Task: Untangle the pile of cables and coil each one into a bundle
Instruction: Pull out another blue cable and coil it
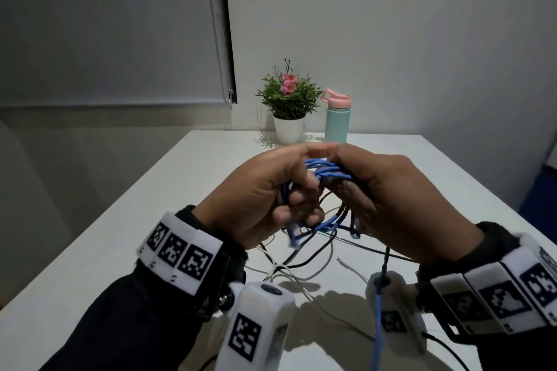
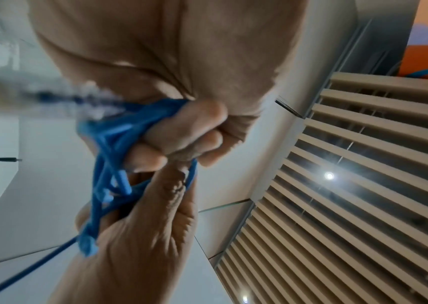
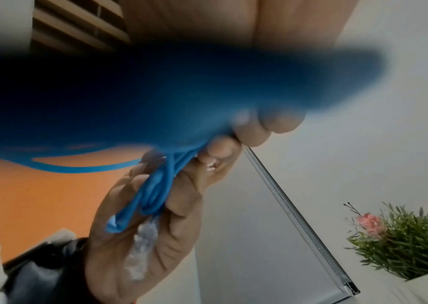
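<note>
Above the white table [image 1: 156, 220], both hands, left [image 1: 259, 193] and right [image 1: 388, 199], clutch the coiled blue cable [image 1: 325, 169].

No words, brands or numbers can be read. The only signs are black-and-white square code markers on the white wristbands [image 1: 180, 253] and on the white wrist cameras [image 1: 256, 328]; small characters under the left band's markers are too blurred to make out.
</note>
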A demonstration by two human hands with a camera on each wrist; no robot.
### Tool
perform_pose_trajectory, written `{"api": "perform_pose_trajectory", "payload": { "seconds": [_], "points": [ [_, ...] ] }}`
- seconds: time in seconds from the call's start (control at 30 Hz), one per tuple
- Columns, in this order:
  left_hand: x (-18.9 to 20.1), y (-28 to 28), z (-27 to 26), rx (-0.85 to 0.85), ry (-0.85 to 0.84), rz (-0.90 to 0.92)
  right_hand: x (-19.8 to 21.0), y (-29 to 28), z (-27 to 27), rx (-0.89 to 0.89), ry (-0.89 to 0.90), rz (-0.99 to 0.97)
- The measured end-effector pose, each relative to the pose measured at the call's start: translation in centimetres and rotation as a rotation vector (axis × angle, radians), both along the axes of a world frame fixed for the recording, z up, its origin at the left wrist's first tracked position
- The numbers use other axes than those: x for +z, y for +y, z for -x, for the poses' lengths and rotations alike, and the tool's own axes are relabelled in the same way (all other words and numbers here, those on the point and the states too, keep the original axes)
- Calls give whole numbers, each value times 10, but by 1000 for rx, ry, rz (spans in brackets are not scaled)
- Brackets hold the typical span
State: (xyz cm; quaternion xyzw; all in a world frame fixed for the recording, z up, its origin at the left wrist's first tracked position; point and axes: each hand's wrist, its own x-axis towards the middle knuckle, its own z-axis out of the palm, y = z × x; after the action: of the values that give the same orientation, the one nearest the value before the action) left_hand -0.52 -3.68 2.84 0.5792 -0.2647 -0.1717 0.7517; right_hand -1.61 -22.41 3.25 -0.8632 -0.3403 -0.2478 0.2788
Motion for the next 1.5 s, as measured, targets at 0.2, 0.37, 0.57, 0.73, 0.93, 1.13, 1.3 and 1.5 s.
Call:
{"api": "perform_pose_trajectory", "payload": {
  "seconds": [0.2,0.37,0.57,0.73,0.93,1.13,1.3,1.5],
  "points": [
    [6,8,2,-193,-17,57,0,2,3,68,85,-155],
    [11,16,3,-260,-25,82,2,0,3,263,262,-237],
    [16,5,7,-124,-2,378,-12,-2,-14,506,648,-557],
    [31,19,2,-5,-66,616,-34,13,-15,143,583,-157],
    [17,24,-13,466,-367,221,-27,24,12,320,576,174],
    [5,23,-9,316,-428,-302,-1,-5,-2,401,511,-409],
    [-1,8,0,-4,-179,-119,-16,-15,-27,330,495,-601],
    [10,16,-6,-51,47,346,-29,-15,-38,276,648,-674]
  ]
}}
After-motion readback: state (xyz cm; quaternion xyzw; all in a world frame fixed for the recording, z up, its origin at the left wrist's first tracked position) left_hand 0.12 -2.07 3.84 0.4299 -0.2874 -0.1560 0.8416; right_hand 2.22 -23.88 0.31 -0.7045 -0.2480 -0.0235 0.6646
